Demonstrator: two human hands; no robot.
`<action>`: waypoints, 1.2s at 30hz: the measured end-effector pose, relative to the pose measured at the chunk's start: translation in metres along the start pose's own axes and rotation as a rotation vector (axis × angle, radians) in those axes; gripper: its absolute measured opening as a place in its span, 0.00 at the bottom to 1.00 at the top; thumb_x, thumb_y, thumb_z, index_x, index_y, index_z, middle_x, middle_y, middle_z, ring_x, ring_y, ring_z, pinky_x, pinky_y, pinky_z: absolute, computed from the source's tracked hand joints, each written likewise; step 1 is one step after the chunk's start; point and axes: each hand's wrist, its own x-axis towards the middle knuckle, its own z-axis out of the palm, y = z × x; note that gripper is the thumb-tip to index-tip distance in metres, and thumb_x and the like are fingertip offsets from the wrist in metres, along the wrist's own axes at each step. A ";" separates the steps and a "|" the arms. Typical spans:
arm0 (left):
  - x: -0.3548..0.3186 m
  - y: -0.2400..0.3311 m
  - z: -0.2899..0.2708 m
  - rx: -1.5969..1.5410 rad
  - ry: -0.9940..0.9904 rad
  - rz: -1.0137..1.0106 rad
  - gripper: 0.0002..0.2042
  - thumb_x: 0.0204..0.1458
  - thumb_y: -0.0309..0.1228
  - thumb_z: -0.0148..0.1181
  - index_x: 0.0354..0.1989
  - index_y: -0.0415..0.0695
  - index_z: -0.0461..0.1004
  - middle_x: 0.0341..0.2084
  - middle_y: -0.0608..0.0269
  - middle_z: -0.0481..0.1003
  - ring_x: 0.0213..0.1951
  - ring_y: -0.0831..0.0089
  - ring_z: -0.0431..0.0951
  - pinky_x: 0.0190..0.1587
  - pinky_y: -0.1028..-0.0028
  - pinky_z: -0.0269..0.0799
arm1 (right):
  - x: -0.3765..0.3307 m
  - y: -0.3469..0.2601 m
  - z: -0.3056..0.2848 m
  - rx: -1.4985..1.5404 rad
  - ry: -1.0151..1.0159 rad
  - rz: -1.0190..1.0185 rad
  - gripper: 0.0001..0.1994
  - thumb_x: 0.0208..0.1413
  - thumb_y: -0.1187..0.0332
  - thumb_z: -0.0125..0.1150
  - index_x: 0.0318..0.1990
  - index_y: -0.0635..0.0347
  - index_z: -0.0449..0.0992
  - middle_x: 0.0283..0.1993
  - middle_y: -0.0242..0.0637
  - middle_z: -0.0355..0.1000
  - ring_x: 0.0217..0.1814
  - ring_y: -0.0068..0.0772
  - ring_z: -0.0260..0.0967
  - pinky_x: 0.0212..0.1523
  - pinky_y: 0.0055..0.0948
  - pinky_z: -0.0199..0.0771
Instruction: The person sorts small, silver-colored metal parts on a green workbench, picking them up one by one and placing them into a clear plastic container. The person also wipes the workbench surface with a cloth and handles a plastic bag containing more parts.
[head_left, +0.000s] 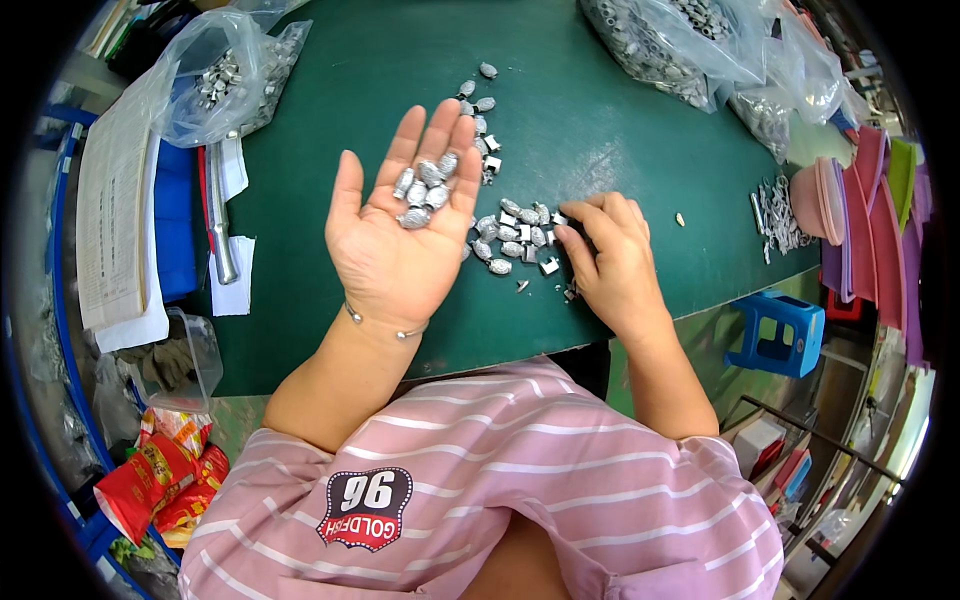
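Observation:
My left hand [395, 235] is held palm up over the table, fingers stretched out, with several oval, patterned silver metal beads [416, 195] resting in its palm. To its right, my right hand [612, 262] reaches down to the tabletop, thumb and forefinger pinched at a small squarish silver metal piece [559, 219]. This lies at the right edge of a loose pile of oval beads [510, 234] mixed with squarish pieces [549, 266]. Beyond my left fingers a line of more beads [485, 104] runs away from me, partly hidden by that hand.
On the green table [370, 50] stand clear bags of metal parts at far left [225, 75] and far right [690, 45]. A metal-ended tool [222, 255] lies left. Small metal hooks [782, 222] and pink bins [818, 200] are right. A blue stool [778, 332] stands below.

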 end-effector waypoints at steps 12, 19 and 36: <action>0.002 0.003 -0.004 0.020 -0.004 0.023 0.24 0.58 0.38 0.41 0.58 0.34 0.53 0.60 0.43 0.52 0.62 0.53 0.51 0.63 0.57 0.49 | 0.015 -0.017 0.010 0.006 0.048 -0.096 0.06 0.41 0.72 0.63 0.29 0.56 0.74 0.32 0.32 0.68 0.39 0.36 0.63 0.40 0.35 0.58; 0.002 0.003 -0.002 -0.018 0.024 0.024 0.24 0.58 0.39 0.41 0.57 0.34 0.54 0.59 0.43 0.54 0.62 0.52 0.52 0.63 0.58 0.50 | 0.028 -0.022 0.016 0.138 -0.124 -0.084 0.07 0.42 0.74 0.62 0.31 0.57 0.74 0.32 0.33 0.68 0.38 0.37 0.63 0.40 0.34 0.59; 0.000 0.001 0.003 0.048 0.098 0.021 0.25 0.58 0.44 0.40 0.52 0.33 0.60 0.54 0.43 0.60 0.59 0.54 0.59 0.60 0.61 0.56 | 0.005 -0.016 0.008 1.331 -0.122 0.222 0.10 0.50 0.83 0.54 0.40 0.65 0.70 0.41 0.38 0.69 0.39 0.24 0.66 0.40 0.21 0.69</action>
